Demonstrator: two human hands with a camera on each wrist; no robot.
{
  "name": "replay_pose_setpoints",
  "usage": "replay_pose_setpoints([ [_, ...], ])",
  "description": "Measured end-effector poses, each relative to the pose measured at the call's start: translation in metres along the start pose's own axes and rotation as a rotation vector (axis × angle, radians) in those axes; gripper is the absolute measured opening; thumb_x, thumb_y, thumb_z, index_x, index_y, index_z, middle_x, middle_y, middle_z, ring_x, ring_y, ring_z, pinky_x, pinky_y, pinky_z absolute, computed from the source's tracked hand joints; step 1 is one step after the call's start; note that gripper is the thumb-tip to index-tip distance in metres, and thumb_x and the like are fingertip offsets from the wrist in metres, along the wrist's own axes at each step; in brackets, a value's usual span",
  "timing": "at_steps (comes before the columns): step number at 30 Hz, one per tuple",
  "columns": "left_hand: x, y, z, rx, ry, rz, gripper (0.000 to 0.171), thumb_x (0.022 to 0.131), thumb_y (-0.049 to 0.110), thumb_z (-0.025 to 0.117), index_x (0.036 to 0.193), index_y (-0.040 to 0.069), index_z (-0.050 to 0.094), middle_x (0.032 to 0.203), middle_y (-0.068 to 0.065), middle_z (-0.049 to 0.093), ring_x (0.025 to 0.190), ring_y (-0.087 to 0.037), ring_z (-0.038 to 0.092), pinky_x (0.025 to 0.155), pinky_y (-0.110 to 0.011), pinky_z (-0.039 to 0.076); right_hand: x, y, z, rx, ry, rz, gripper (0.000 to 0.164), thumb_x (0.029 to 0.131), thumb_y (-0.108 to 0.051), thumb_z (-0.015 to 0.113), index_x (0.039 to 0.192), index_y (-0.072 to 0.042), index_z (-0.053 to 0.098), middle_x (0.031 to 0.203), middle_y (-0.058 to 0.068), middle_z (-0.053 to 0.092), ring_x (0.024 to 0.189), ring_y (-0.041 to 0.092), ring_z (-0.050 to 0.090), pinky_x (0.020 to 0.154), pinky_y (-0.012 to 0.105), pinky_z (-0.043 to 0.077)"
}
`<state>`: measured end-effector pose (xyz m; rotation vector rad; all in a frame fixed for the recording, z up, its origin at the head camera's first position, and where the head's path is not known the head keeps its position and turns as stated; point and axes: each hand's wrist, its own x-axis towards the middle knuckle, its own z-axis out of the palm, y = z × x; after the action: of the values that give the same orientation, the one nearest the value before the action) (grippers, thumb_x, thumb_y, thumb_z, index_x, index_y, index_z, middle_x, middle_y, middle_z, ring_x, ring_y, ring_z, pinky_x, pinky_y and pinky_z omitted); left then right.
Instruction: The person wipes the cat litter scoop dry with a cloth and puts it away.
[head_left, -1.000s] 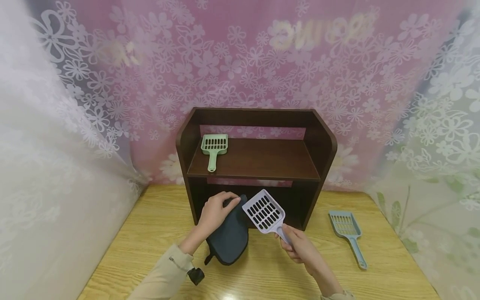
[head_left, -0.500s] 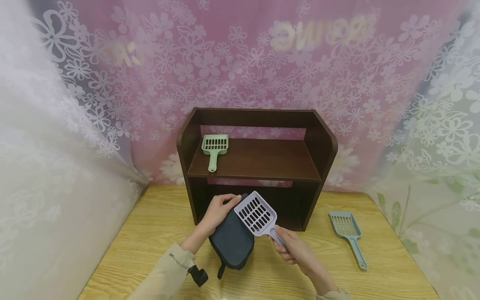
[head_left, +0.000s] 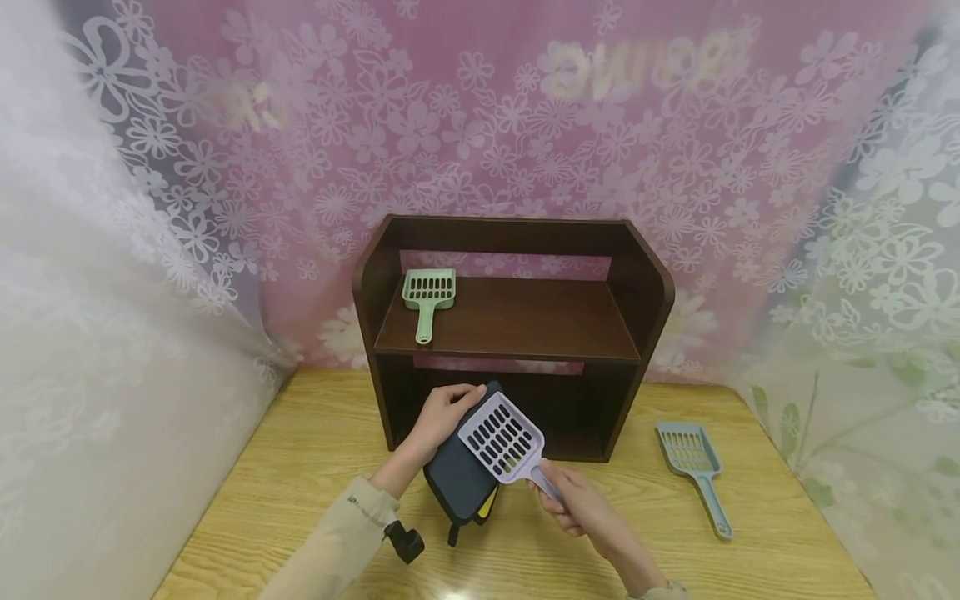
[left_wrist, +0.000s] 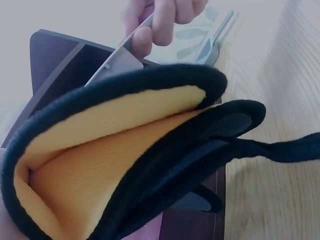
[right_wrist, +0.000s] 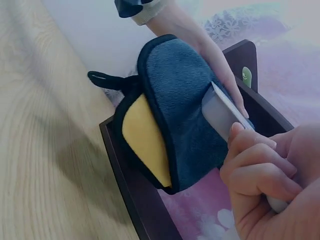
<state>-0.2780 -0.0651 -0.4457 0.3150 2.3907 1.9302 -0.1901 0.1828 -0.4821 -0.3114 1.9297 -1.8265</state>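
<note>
My left hand (head_left: pixel 441 418) grips the top of a folded cleaning cloth (head_left: pixel 456 477), dark blue outside with black binding and a hanging loop. In the left wrist view the cloth's yellow inner side (left_wrist: pixel 100 160) shows between its folds. The fingers of my right hand (head_left: pixel 579 505) are curled round the handle of a lilac litter scoop (head_left: pixel 529 457). Its slotted head overlaps the cloth's right side in the head view. From the right wrist, the scoop head (right_wrist: pixel 220 111) is seen lying against the blue face of the cloth.
A dark brown two-tier shelf (head_left: pixel 532 325) stands behind my hands. On its upper board, at left, lies a green litter scoop (head_left: pixel 425 306). A blue litter scoop (head_left: pixel 703 482) lies on the wooden table (head_left: pixel 772 517) at right. Flowered curtains hang around.
The lilac scoop has moved left and a little down, over the cloth. The cloth has swung and turned, and a yellow strip now shows at its lower right edge.
</note>
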Motion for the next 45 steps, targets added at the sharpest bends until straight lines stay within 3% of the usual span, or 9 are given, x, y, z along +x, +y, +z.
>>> replay_pose_setpoints([
  [7, -0.009, -0.001, -0.004, 0.018, -0.032, 0.017, 0.034, 0.102, 0.035, 0.063, 0.115, 0.007, 0.076, 0.094, -0.003, 0.074, 0.075, -0.008, 0.065, 0.067, -0.023, 0.051, -0.001, -0.006, -0.007, 0.004, 0.111, -0.020, 0.040, 0.112, -0.040, 0.034, 0.097, -0.008, 0.052, 0.062, -0.008, 0.034, 0.043, 0.000, 0.024, 0.039, 0.016, 0.022],
  [12, -0.015, 0.002, -0.008, 0.040, -0.066, 0.038, 0.034, 0.102, 0.034, 0.062, 0.116, 0.005, 0.075, 0.104, -0.007, 0.075, 0.083, -0.010, 0.068, 0.074, -0.026, 0.054, -0.002, -0.007, -0.015, 0.039, 0.132, -0.018, 0.040, 0.112, -0.040, 0.033, 0.098, -0.007, 0.052, 0.062, -0.007, 0.034, 0.043, 0.000, 0.024, 0.040, 0.016, 0.023],
  [18, -0.011, 0.000, -0.009, 0.053, -0.076, 0.041, 0.033, 0.102, 0.031, 0.063, 0.114, 0.003, 0.075, 0.094, -0.006, 0.074, 0.074, -0.008, 0.064, 0.066, -0.023, 0.050, -0.002, -0.007, -0.018, -0.020, 0.008, 0.015, 0.045, 0.111, -0.045, 0.035, 0.097, -0.006, 0.054, 0.063, -0.008, 0.036, 0.045, 0.001, 0.025, 0.040, 0.017, 0.023],
  [24, -0.001, -0.004, -0.013, 0.100, -0.100, 0.056, 0.031, 0.100, 0.034, 0.066, 0.112, 0.009, 0.077, 0.091, -0.003, 0.073, 0.073, -0.010, 0.063, 0.067, -0.024, 0.049, -0.001, -0.010, -0.024, -0.105, -0.118, 0.002, 0.047, 0.111, -0.042, 0.035, 0.098, -0.003, 0.057, 0.064, -0.008, 0.036, 0.044, -0.001, 0.025, 0.039, 0.016, 0.022],
  [28, 0.002, -0.004, -0.018, 0.194, -0.186, 0.100, 0.030, 0.100, 0.036, 0.066, 0.114, 0.013, 0.077, 0.100, 0.000, 0.074, 0.084, -0.010, 0.063, 0.076, -0.027, 0.050, -0.003, -0.013, -0.031, -0.159, -0.149, 0.015, 0.046, 0.111, -0.041, 0.038, 0.099, -0.002, 0.060, 0.064, -0.008, 0.038, 0.044, 0.000, 0.024, 0.039, 0.016, 0.021],
  [35, 0.007, 0.006, -0.019, 0.342, -0.415, 0.203, 0.023, 0.101, 0.032, 0.065, 0.112, 0.017, 0.078, 0.105, 0.005, 0.073, 0.096, -0.009, 0.064, 0.086, -0.028, 0.050, -0.003, -0.018, -0.035, -0.230, -0.254, 0.010, 0.049, 0.111, -0.039, 0.039, 0.102, 0.003, 0.062, 0.065, -0.007, 0.039, 0.045, 0.003, 0.024, 0.040, 0.018, 0.020],
  [40, 0.009, 0.019, -0.006, 0.450, -0.548, 0.319, 0.021, 0.101, 0.030, 0.065, 0.109, 0.016, 0.078, 0.101, 0.007, 0.070, 0.090, -0.005, 0.061, 0.082, -0.024, 0.050, 0.003, -0.022, -0.030, -0.285, -0.317, -0.025, 0.044, 0.111, -0.035, 0.038, 0.103, 0.001, 0.064, 0.065, -0.007, 0.039, 0.046, 0.004, 0.022, 0.040, 0.019, 0.020],
  [45, 0.006, 0.028, 0.009, 0.546, -0.629, 0.360, 0.020, 0.100, 0.031, 0.066, 0.108, 0.018, 0.079, 0.102, 0.009, 0.069, 0.088, -0.002, 0.060, 0.081, -0.021, 0.049, 0.009, -0.021, -0.021, -0.336, -0.328, -0.055, 0.043, 0.112, -0.033, 0.039, 0.105, -0.002, 0.067, 0.064, -0.007, 0.039, 0.046, 0.004, 0.021, 0.041, 0.018, 0.020],
])
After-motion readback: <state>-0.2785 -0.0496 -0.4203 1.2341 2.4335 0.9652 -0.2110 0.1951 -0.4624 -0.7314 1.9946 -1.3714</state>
